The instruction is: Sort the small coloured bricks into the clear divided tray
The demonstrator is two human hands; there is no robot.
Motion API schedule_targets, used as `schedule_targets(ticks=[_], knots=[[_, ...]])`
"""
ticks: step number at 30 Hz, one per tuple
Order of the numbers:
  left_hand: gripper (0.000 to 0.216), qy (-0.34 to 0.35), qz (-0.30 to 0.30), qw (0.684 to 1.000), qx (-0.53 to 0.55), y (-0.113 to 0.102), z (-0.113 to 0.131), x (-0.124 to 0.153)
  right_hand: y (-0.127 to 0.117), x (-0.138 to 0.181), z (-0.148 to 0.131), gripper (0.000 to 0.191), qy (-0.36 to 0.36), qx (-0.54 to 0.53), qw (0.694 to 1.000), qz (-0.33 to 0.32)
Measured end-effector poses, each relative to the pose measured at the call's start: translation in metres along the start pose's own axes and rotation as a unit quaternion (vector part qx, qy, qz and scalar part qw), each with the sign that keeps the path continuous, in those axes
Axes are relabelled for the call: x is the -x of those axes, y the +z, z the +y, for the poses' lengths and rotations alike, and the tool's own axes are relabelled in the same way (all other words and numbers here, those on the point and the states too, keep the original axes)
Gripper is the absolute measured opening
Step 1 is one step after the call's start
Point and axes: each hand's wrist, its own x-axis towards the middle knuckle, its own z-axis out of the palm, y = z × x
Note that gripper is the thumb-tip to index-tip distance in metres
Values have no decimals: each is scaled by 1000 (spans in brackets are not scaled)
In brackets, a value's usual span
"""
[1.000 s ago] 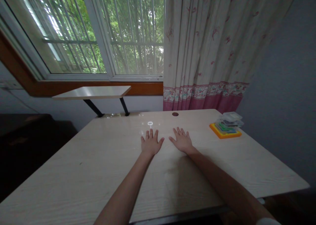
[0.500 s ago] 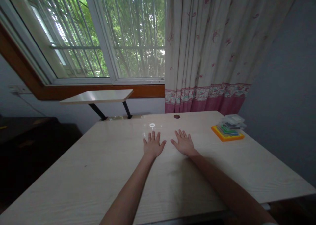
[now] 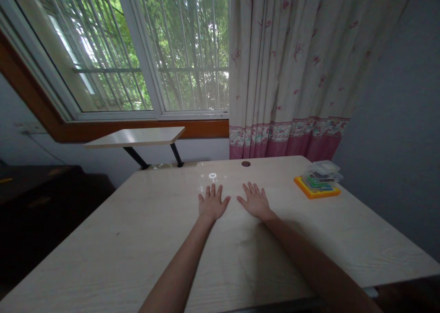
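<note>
Palm down on the pale wood-grain desk (image 3: 154, 249), my left hand (image 3: 212, 205) has its fingers spread and holds nothing. My right hand (image 3: 255, 202) lies flat beside it, a small gap between the two thumbs, its fingers also apart. Both arms reach forward from the bottom of the view. To the right of my right hand, near the desk's right edge, is a stack of clear plastic cases (image 3: 323, 171) on an orange-yellow tray (image 3: 318, 194); green and blue pieces show in it.
A small raised shelf (image 3: 147, 136) on black brackets stands at the desk's back left. A round dark cable hole (image 3: 246, 164) sits near the back edge. Behind are a barred window (image 3: 192, 52) and a floral curtain (image 3: 285, 74). Dark furniture (image 3: 37, 203) is at the left.
The view has shifted very slightly, so the desk and window appear a touch lower. Both hands stay spread flat in the same place on the desk.
</note>
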Motion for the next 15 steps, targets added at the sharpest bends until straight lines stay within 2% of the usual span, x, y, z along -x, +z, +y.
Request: schedule_targets(ticks=[6,9,12,15], knots=[[71,6,11,1000,2,2,-1,0,1,1,0,70,5,-5,1000,5],[69,9,12,1000,4,1,-1,1,-1,1,-2,68,-1,-9,1000,28],[66,5,18,1000,13,-2,2,4,-6,4,-1,58,-28,-11,996,84],[59,3,47,998,35,-14,5,15,-14,15,7,48,-94,0,981,172]])
